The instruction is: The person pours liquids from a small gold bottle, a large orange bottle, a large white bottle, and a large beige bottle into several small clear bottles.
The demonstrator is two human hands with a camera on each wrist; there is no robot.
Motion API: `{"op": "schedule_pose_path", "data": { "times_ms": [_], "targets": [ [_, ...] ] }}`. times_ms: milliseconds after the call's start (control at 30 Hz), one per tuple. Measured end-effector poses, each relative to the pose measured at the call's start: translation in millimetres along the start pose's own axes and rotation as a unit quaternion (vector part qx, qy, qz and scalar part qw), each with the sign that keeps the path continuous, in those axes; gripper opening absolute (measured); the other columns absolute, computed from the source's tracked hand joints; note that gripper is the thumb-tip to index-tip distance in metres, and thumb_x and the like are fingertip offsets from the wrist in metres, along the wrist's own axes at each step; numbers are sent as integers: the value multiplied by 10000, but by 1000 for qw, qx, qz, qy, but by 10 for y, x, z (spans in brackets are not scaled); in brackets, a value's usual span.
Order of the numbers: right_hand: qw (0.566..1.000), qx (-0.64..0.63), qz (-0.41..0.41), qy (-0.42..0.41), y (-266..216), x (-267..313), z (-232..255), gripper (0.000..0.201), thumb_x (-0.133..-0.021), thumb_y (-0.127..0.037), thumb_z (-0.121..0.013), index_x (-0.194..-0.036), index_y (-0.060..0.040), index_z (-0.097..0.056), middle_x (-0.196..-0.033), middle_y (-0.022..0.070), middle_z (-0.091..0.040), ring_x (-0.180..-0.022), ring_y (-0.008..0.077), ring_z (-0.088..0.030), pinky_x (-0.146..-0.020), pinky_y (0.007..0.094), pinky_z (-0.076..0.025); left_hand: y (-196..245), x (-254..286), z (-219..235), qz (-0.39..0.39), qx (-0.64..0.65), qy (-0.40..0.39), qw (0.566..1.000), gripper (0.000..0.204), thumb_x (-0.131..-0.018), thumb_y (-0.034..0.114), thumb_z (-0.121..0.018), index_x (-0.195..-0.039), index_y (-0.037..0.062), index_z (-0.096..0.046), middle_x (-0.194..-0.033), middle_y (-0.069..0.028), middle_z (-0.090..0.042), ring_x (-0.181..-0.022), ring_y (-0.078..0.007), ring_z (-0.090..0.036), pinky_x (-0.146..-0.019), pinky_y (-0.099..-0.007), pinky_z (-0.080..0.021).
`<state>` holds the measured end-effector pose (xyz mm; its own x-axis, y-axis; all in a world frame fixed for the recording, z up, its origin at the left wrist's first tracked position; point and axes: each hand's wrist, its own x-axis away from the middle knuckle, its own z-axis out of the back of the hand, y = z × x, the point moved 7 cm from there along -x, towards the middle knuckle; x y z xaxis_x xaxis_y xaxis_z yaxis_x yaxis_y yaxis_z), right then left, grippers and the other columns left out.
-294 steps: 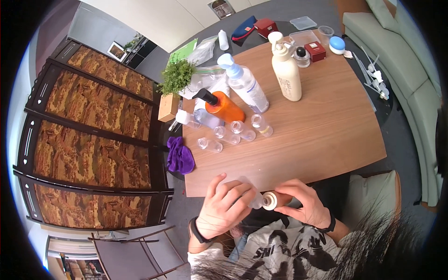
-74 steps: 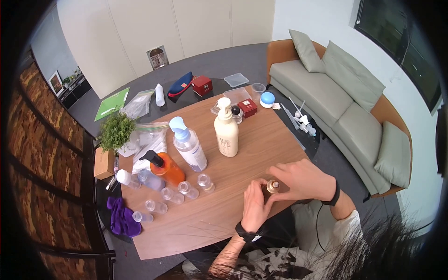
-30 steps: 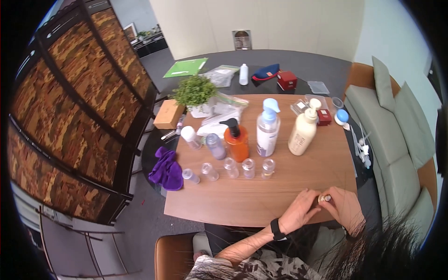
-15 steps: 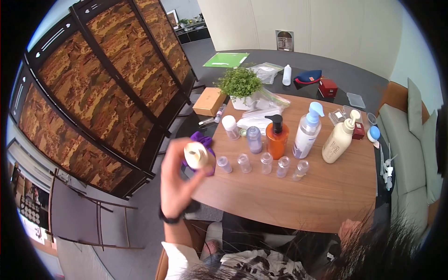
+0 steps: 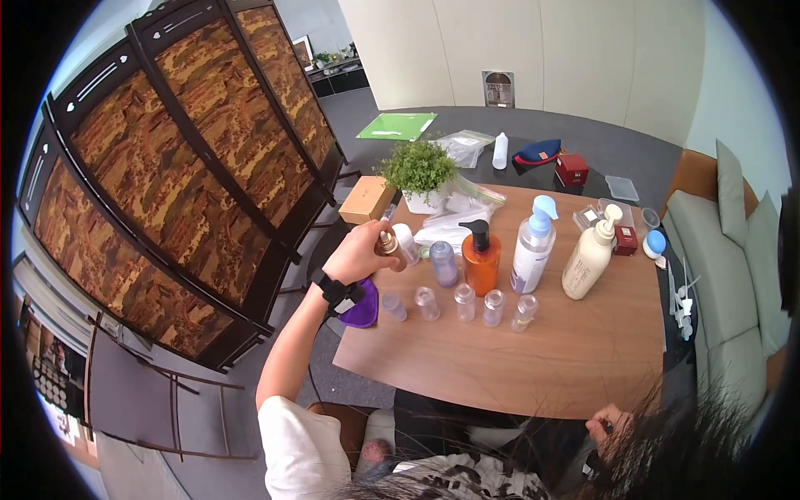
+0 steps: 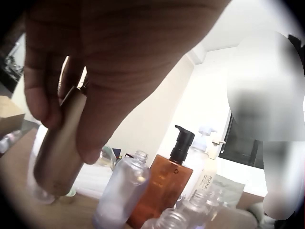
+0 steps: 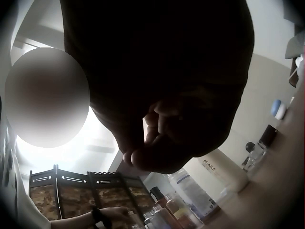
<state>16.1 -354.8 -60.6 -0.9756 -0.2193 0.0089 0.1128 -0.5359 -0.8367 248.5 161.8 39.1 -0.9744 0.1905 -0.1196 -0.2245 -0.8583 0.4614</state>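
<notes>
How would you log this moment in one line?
left hand: grips brown bottle near white-capped bottle | right hand: curled, near table edge, no held thing visible

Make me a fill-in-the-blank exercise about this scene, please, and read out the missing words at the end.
1. The left hand holds a small brown ____.
2. The front row of see-through bottles numbers ____.
3. In the head view, the black-topped pump bottle stands to the ____ of the blue-topped pump bottle.
4. The crumpled cloth is coloured ____.

Missing words: bottle; five; left; purple.
</notes>
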Motion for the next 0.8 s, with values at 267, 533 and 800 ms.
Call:
{"op": "schedule_pose_path", "data": {
  "times_ms": [267, 533, 800],
  "targets": [
    [989, -107, -18, 96, 211, -34, -153, 152, -986, -69, -759, -919, 21, -656, -721, 86, -711, -636, 150, -679, -628, 302, -541, -311, -36, -297, -13, -6, -35, 999, 515, -759, 232, -938, -1141, -29, -711, -984, -167, -705, -863, -261, -722, -796, -370, -577],
    [996, -84, 25, 20, 296, -4, -161, 200, -1021, -160, -752, -894, -20, -687, -662, 48, -696, -570, 140, -666, -559, 290, -516, -374, -55, -543, -50, -34, -55, 997, 477, -805, 205, -910, -1183, -16, -720, -1085, -197, -716, -972, -312, -734, -867, -402, -598],
    [996, -65, -18, 65, 507, 54, -162, 370, -1050, -358, -670, -942, -3, -659, -626, 46, -651, -536, 158, -619, -526, 297, -481, -328, 6, -497, -19, 19, -68, 997, 530, -817, 197, -903, -1257, -14, -696, -1128, -197, -728, -1007, -326, -738, -883, -411, -601]
  ]
}}
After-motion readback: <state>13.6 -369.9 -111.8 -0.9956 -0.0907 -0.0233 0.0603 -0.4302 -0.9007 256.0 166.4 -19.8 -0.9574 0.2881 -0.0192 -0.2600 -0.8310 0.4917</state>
